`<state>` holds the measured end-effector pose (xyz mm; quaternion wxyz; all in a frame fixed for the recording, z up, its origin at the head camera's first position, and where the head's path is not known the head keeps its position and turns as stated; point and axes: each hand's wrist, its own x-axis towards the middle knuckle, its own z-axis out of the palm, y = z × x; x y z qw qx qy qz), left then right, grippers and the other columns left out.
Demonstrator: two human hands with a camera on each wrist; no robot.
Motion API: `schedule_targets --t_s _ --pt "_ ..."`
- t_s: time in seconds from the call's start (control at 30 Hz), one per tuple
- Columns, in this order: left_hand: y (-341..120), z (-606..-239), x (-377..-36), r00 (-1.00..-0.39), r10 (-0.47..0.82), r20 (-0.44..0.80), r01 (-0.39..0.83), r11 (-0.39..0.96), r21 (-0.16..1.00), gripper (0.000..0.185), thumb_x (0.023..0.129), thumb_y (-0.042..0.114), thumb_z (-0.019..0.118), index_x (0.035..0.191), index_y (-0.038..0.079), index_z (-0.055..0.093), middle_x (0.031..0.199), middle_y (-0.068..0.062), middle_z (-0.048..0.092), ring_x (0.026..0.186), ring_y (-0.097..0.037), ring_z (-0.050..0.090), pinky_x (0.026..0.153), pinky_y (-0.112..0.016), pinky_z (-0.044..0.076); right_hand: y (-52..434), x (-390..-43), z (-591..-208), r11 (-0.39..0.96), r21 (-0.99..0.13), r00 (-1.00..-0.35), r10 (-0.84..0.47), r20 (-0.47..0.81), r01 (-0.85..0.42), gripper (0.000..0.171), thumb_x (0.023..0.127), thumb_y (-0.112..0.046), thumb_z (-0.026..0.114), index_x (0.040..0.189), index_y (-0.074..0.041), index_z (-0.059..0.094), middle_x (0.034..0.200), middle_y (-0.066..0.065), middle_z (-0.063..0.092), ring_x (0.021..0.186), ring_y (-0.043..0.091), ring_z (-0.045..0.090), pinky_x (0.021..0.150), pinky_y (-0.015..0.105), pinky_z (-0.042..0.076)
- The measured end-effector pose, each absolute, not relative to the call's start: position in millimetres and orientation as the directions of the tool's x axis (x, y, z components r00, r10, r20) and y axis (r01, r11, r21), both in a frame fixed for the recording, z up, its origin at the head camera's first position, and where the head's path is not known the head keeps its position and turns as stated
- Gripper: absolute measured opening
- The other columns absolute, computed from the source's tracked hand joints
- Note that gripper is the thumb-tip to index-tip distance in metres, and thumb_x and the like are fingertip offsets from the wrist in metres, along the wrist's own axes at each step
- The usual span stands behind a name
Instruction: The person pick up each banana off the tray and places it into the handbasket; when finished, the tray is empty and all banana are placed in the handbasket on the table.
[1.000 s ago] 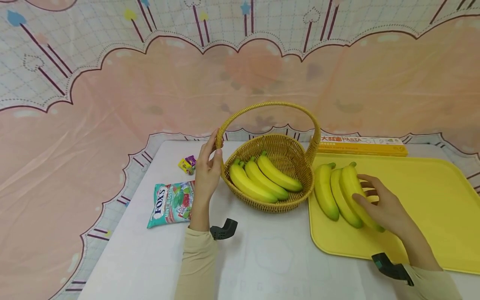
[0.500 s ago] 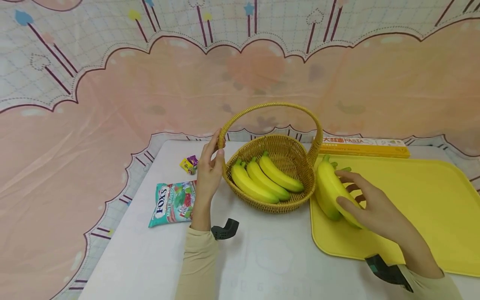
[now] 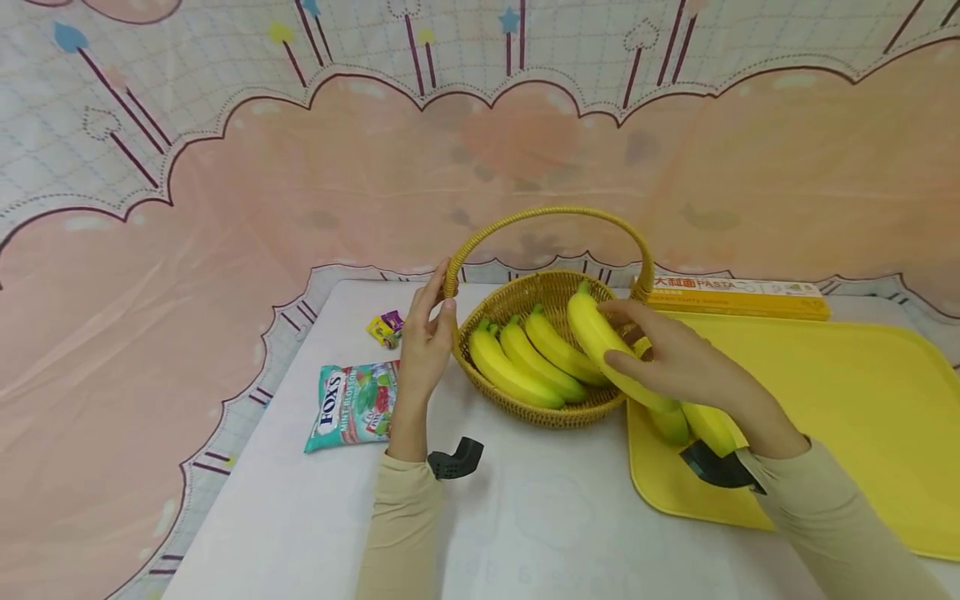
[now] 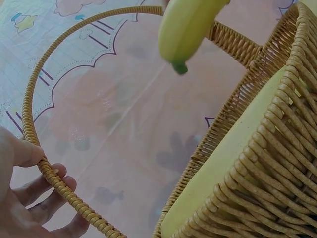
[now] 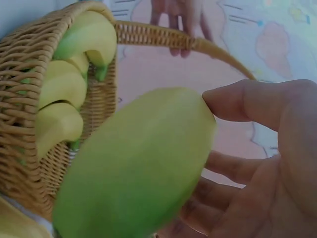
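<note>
My right hand grips a yellow banana with a green tip, thumb on the near side and fingers behind it. That banana hangs over the right part of a wicker basket. Inside the basket, several bananas lie side by side on the left. My left hand holds the left side of the basket's arched handle between thumb and fingers. Under my right forearm, more bananas rest on a yellow tray, partly hidden by the arm.
A teal FOX'S candy bag lies left of my left forearm. Behind it are small wrapped candies. A long pasta box lies along the tray's back edge. A patterned cloth hangs behind the white table.
My right hand has lifted a banana off the tray and carried it left, over the basket. My left hand has stayed on the handle.
</note>
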<state>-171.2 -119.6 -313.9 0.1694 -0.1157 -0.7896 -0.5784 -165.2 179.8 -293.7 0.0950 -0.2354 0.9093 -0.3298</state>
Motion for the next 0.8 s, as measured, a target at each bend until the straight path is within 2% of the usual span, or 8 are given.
schedule_targets --t_s 0.1,0.33,0.57,0.73,0.8 --pt "-119.8 -313.7 -171.3 -0.916 -0.010 0.402 0.379 0.307 0.873 0.046 0.100 0.011 0.043 0.146 0.008 0.035 0.142 -0.015 0.042 0.125 -0.028 0.047 0.102 -0.042 0.046 166.1 -181.8 -293.2 0.673 -0.629 -0.846 -0.532 -0.047 -0.389 0.060 0.093 -0.031 0.059 0.144 -0.012 0.034 0.126 0.011 0.057 0.111 0.026 0.057 0.089 0.044 0.051" --pt "-120.4 -314.5 -171.2 -0.915 -0.007 0.404 0.382 0.307 0.872 0.046 0.100 0.009 0.042 0.146 0.009 0.036 0.138 -0.017 0.044 0.125 -0.028 0.048 0.102 -0.042 0.046 130.1 -214.7 -297.1 0.716 -0.537 -0.787 -0.599 -0.147 -0.446 0.060 0.092 -0.029 0.058 0.143 -0.006 0.036 0.121 0.014 0.060 0.100 0.024 0.060 0.085 0.039 0.051" --pt "-120.4 -314.9 -172.5 -0.916 -0.010 0.401 0.381 0.296 0.876 0.047 0.100 0.007 0.042 0.146 0.010 0.037 0.133 -0.019 0.047 0.124 -0.028 0.048 0.101 -0.042 0.047 96.7 -233.8 -306.8 0.751 -0.471 -0.737 -0.621 -0.267 -0.462 0.065 0.091 -0.033 0.056 0.145 -0.004 0.032 0.125 0.014 0.058 0.112 0.027 0.057 0.093 0.041 0.048" --pt "-120.9 -313.6 -172.5 -0.917 -0.010 0.398 0.377 0.298 0.877 0.046 0.100 0.007 0.042 0.146 0.009 0.037 0.134 -0.018 0.047 0.124 -0.028 0.048 0.102 -0.042 0.046 78.7 -241.8 -312.5 0.757 -0.462 -0.706 -0.629 -0.324 -0.462 0.066 0.091 -0.032 0.056 0.146 -0.005 0.031 0.129 0.014 0.056 0.114 0.026 0.054 0.099 0.043 0.045" --pt "-120.9 -312.8 -172.2 -0.919 -0.007 0.394 0.373 0.301 0.877 0.046 0.100 0.008 0.042 0.146 0.010 0.036 0.136 -0.017 0.046 0.124 -0.028 0.048 0.103 -0.042 0.045 72.5 -245.2 -315.8 0.765 -0.448 -0.696 -0.626 -0.352 -0.462 0.066 0.091 -0.031 0.056 0.146 -0.007 0.030 0.128 0.013 0.056 0.109 0.024 0.054 0.097 0.042 0.045"
